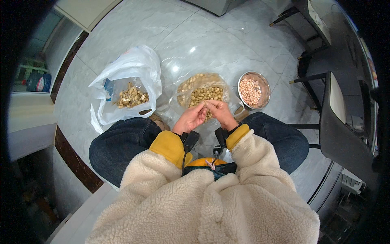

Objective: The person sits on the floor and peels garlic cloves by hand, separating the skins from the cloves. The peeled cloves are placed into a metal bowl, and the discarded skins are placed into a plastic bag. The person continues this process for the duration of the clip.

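Observation:
My left hand (pixel 191 117) and my right hand (pixel 221 112) meet at the fingertips, pinching what looks like a peanut, mostly hidden by the fingers. Just beneath them, a clear plastic bag (pixel 218 80) lies open with many unshelled peanuts (pixel 206 94) inside. To the right stands a round stainless steel bowl (pixel 267 92) holding pinkish shelled peanut kernels (pixel 249 91). On the left, a white plastic bag (pixel 146 65) gapes open around broken peanut shells (pixel 131 97).
Grey marble-look tiles (pixel 195 33) cover the floor. Dark chairs (pixel 335 113) stand along the right side. A cabinet (pixel 33 122) borders the left, near a large blue water bottle (pixel 39 82). My bent knees (pixel 122 146) flank the bags.

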The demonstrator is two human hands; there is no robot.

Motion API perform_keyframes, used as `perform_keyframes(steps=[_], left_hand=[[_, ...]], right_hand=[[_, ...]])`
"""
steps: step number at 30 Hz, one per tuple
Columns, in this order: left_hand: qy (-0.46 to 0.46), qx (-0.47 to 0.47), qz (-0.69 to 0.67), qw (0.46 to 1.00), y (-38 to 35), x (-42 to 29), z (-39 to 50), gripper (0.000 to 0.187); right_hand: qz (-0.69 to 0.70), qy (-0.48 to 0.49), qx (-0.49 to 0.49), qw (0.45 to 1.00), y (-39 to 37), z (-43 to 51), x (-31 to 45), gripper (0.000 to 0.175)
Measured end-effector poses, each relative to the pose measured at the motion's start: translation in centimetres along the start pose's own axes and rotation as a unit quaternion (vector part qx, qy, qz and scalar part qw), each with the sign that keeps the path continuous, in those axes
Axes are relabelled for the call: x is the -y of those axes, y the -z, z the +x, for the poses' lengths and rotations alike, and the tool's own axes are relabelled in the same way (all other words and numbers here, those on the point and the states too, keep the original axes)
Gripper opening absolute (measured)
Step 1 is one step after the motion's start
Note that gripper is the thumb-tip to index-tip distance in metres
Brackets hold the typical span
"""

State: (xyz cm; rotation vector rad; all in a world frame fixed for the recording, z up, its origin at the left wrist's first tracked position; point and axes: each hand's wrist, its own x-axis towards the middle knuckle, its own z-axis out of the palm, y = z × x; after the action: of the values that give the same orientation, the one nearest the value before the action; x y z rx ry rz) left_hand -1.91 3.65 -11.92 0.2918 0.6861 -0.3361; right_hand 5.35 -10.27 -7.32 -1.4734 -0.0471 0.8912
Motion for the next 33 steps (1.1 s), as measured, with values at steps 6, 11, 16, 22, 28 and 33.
perform_keyframes(steps=[6, 11, 16, 22, 28, 33], left_hand=[[0.004, -0.012, 0.007, 1.0, -1.8, -0.1, -0.6, 0.025], [-0.166, -0.113, 0.304, 0.931, -3.7, 0.7, -1.0, 0.042], [-0.306, -0.149, 0.428, 0.837, -3.6, 1.1, -0.3, 0.049], [-0.261, -0.182, 0.421, 0.85, -3.8, 1.0, 0.3, 0.053], [-0.069, -0.071, 0.197, 0.975, -4.2, 0.8, -1.1, 0.049], [0.072, 0.069, 0.038, 0.994, -2.3, -0.5, -0.7, 0.044]], right_hand=[[-0.077, 0.134, 0.0, 0.988, -0.1, 1.3, -1.4, 0.021], [-0.217, 0.185, 0.019, 0.958, -0.9, 1.1, -1.6, 0.021], [-0.168, 0.192, 0.009, 0.967, -2.2, 0.5, -1.6, 0.025], [-0.201, 0.212, 0.007, 0.956, -1.1, 1.0, -1.1, 0.021], [-0.267, 0.253, -0.064, 0.928, -1.5, 1.1, -0.2, 0.027], [-0.242, 0.252, -0.04, 0.936, -2.1, 0.9, 0.7, 0.028]])
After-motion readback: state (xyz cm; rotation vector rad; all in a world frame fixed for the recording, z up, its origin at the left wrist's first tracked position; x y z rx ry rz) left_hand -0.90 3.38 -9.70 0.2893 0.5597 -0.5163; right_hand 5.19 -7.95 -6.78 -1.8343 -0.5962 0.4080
